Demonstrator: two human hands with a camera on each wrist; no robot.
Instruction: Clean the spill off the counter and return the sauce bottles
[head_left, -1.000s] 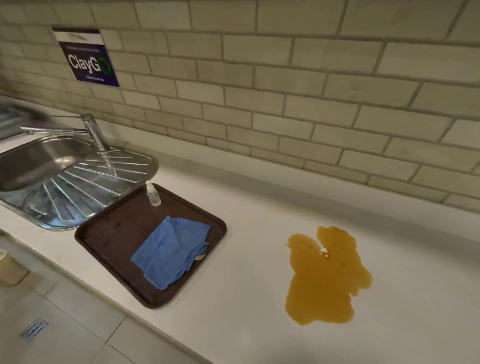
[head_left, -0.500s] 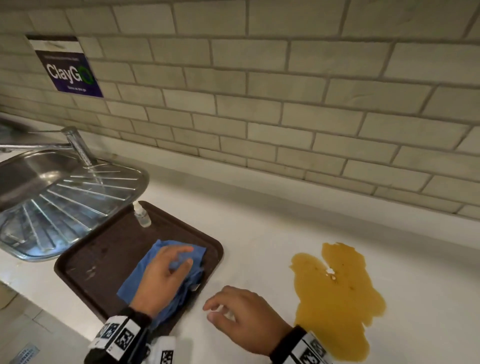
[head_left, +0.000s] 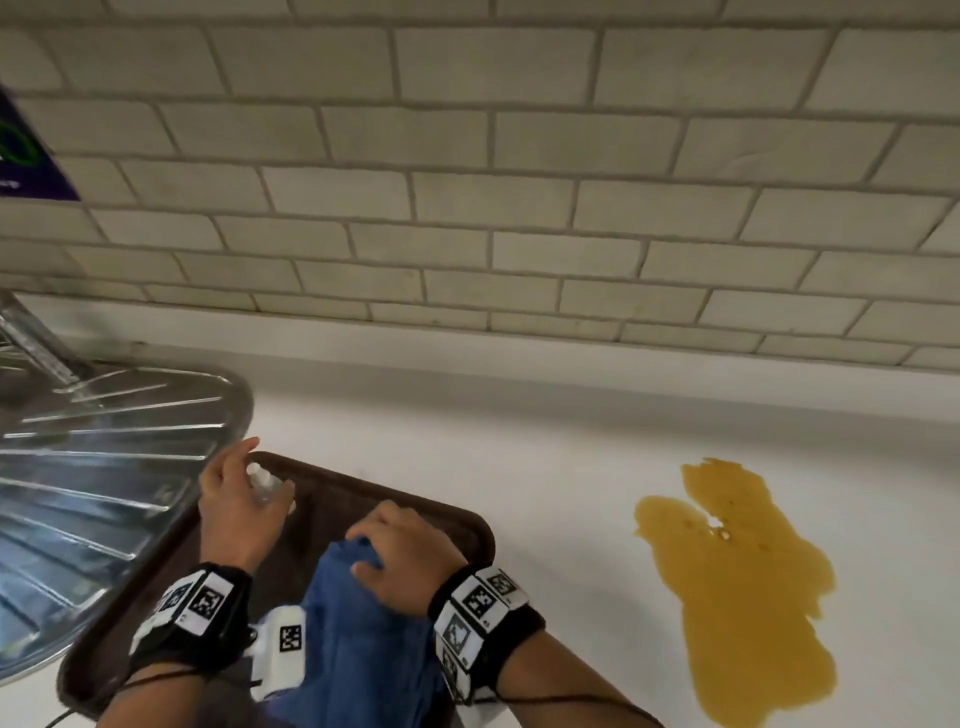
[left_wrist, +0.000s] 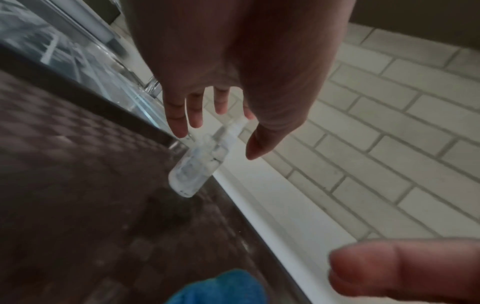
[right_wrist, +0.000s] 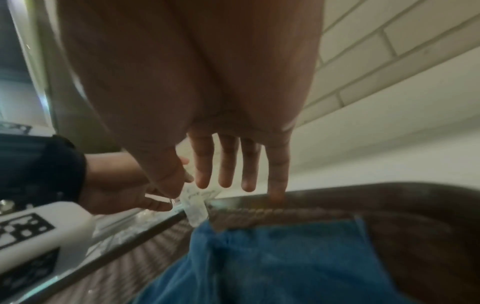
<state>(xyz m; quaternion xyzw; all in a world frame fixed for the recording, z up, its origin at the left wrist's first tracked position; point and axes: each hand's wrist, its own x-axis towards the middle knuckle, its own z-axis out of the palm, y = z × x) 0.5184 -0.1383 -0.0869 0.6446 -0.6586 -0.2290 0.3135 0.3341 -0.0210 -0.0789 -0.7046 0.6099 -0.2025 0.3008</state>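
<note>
- Head view: the left hand (head_left: 236, 501) reaches round the small clear spray bottle (head_left: 265, 480) standing at the far corner of the brown tray (head_left: 457, 525); the right hand (head_left: 402, 564) bunches the blue cloth (head_left: 363, 639) on the tray; the amber spill (head_left: 727, 582) lies on the white desk (head_left: 545, 467), well apart to the right; no sauce bottles show.
- Left wrist view: the left grip is open, fingers (left_wrist: 179, 121) and thumb spread on either side of the bottle (left_wrist: 197, 164), not yet closed on it.
- Right wrist view: the fingers (right_wrist: 226, 164) look fairly straight above the cloth (right_wrist: 272, 263); whether the right grip has closed on it cannot be told.
- Judgement: the step is gathering supplies; next, close on the bottle, lift both, carry them to the spill.
</note>
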